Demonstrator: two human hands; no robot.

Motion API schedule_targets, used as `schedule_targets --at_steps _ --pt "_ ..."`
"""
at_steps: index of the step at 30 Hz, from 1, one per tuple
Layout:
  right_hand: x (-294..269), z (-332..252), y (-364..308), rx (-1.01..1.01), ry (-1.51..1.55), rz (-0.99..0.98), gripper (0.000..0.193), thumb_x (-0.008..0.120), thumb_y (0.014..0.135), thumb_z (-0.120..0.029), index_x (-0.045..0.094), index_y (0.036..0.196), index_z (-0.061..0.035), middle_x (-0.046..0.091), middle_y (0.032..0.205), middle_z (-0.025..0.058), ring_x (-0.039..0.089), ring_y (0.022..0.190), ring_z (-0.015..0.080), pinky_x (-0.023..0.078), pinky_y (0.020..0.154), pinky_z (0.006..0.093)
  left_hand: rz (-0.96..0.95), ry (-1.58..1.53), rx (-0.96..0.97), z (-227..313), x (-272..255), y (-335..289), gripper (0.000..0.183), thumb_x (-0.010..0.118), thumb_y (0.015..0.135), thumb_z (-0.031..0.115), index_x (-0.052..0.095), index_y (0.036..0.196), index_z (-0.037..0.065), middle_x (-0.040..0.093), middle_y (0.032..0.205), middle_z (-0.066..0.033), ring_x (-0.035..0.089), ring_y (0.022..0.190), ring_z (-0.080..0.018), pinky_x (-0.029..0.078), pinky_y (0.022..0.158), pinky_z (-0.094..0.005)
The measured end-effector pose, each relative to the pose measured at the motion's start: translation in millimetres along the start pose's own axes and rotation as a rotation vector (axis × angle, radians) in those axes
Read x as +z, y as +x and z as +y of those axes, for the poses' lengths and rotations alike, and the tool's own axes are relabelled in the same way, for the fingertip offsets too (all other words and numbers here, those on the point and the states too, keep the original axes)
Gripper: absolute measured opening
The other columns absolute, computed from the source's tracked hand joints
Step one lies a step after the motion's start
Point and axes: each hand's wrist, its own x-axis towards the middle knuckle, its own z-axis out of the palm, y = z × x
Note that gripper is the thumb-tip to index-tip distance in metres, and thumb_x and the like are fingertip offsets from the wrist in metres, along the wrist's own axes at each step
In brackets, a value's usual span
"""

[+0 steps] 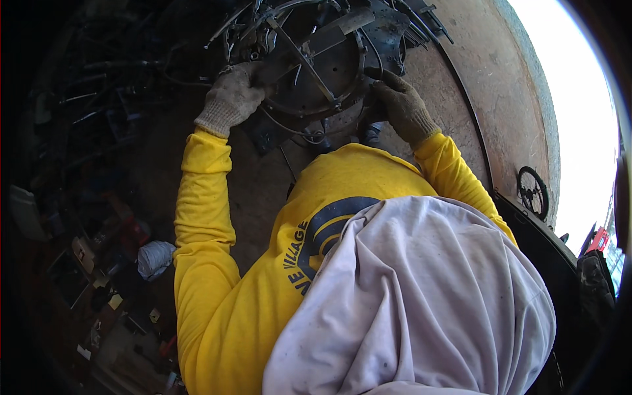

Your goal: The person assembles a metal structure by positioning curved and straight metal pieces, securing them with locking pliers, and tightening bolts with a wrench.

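A round dark metal frame (pixel 309 113) lies in front of me, with a thin cross bar (pixel 301 58) and a flat metal blade (pixel 342 27) over it. My left hand (pixel 234 97), in a pale knit glove, is closed at the frame's left rim. At the right rim my right hand (pixel 403 105), in a darker-looking knit glove, has its fingers curled around the edge. Shadow hides the fingertips of both hands. A thin cable (pixel 280 125) loops below the near rim.
Bent metal rods and scrap (pixel 227 29) crowd the far side. Dark clutter fills the left, with a whitish bundle (pixel 155 259) among it. A long thin rail (pixel 471 108) runs along the concrete floor (pixel 490 72) at right. A small spoked wheel (pixel 532 192) stands further right.
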Motion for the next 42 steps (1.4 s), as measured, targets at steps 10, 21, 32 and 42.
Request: schedule_targets --at_steps 10,21,32,42 --pt "12.4 -4.8 10.7 -0.077 -0.040 0.063 0.033 0.055 0.099 -0.020 0.060 0.126 -0.0015 0.070 0.095 0.0083 0.067 0.076 0.0145 0.058 0.071 0.0285 0.021 -0.010 0.019 -9.7 8.5 4.6 0.048 0.070 0.085 0.039 0.064 0.125 0.014 0.068 0.120 -0.0106 0.064 0.112 -0.0284 0.050 0.096 -0.0387" --pt "12.9 4.3 17.9 -0.091 0.084 0.030 0.033 0.056 0.100 -0.020 0.059 0.128 -0.0020 0.070 0.100 0.0095 0.069 0.078 0.0162 0.059 0.070 0.0286 0.194 0.300 0.362 -50.5 28.8 13.9 0.045 0.070 0.086 0.040 0.065 0.123 0.015 0.065 0.121 -0.0102 0.063 0.111 -0.0281 0.052 0.094 -0.0383" --pt "5.0 -11.5 22.7 -0.066 0.042 0.012 0.038 0.056 0.100 -0.020 0.055 0.135 -0.0048 0.068 0.107 0.0091 0.070 0.085 0.0164 0.060 0.077 0.0295 0.418 0.647 0.703 -43.4 25.4 9.5 0.039 0.073 0.084 0.039 0.069 0.115 0.015 0.068 0.113 -0.0071 0.068 0.096 -0.0248 0.057 0.079 -0.0356" --pt "18.5 -9.8 19.4 -0.067 -0.065 0.149 0.047 0.063 0.095 -0.020 0.051 0.136 -0.0008 0.069 0.105 0.0129 0.071 0.079 0.0196 0.061 0.069 0.0311 0.495 0.583 0.525 -31.1 35.7 -1.7 0.036 0.072 0.085 0.036 0.069 0.111 0.011 0.069 0.106 -0.0098 0.069 0.089 -0.0281 0.056 0.073 -0.0387"
